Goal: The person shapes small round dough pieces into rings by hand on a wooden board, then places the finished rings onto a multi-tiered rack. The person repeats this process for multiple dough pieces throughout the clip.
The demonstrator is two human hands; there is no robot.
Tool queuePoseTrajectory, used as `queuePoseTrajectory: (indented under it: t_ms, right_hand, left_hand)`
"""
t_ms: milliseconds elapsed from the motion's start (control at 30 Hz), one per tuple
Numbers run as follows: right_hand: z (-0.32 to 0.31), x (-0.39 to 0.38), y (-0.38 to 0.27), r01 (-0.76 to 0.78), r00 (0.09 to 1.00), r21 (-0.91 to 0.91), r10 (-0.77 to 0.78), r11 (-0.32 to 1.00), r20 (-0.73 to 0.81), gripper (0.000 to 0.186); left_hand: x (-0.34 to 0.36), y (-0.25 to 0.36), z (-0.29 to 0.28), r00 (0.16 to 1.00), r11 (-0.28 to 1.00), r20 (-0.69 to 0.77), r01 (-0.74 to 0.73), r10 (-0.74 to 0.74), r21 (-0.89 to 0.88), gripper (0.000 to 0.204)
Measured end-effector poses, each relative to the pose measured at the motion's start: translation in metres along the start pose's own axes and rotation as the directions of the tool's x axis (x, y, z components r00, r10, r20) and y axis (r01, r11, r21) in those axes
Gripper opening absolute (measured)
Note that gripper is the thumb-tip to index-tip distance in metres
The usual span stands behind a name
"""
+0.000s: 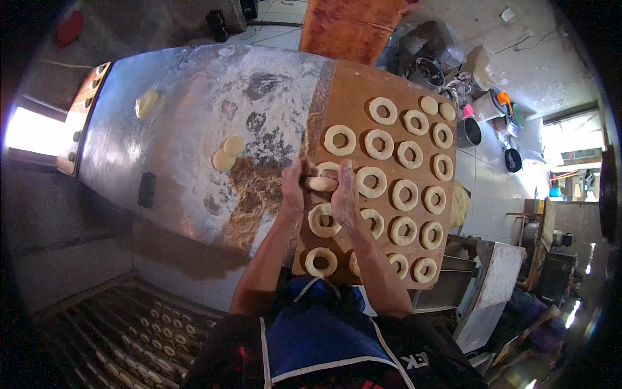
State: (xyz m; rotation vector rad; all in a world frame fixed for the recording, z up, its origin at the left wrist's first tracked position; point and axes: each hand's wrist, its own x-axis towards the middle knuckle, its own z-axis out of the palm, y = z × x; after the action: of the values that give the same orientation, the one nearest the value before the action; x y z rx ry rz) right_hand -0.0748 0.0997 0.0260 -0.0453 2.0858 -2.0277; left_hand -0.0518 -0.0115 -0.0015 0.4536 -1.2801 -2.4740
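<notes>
Dough piece [321, 185] is sitting between our left hand [293, 188] and right hand [345, 196]; we are gripping it from both sides over the brown board's [351, 87] left part, near dough rings [382, 121].

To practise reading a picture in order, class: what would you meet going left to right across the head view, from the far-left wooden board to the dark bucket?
Wooden board, pale dough lump, pair of dough discs, left hand, held dough piece, right hand, dark bucket.

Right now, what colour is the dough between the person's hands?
The dough is pale cream; the head view shows it best.
</notes>
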Motion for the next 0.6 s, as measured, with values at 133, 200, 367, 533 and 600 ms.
queuePoseTrajectory:
  t_ms: [133, 200, 367, 533, 600]
  right_hand:
    - [-0.027, 0.022, -0.018, 0.034, 0.981, -0.16, -0.003, 0.987, 0.195, 0.056]
    - [-0.037, 0.042, -0.026, -0.008, 0.972, -0.253, 0.066, 0.968, 0.225, 0.059]
    - [-0.048, 0.084, -0.037, -0.054, 0.997, -0.217, 0.065, 0.975, 0.042, 0.063]
    - [-0.073, 0.137, -0.059, 0.279, 0.908, -0.016, -0.258, 0.96, 0.329, 0.05]
    - [-0.072, 0.164, -0.066, 0.252, 0.953, -0.169, -0.214, 0.953, 0.216, 0.04]
  left_hand:
    - [0.013, 0.011, 0.027, 0.988, 0.856, -0.007, 0.138, -0.155, 0.498, 0.045]
    - [0.039, 0.005, 0.046, 0.999, 0.857, 0.029, -0.001, -0.017, 0.516, 0.044]
    - [0.081, -0.027, 0.056, 0.959, 0.807, 0.121, -0.281, 0.256, 0.519, 0.043]
    - [0.153, -0.026, 0.056, 0.996, 0.971, 0.07, -0.068, 0.053, 0.229, 0.043]
    - [0.192, -0.017, 0.066, 0.998, 0.903, 0.006, -0.061, 0.065, 0.426, 0.038]
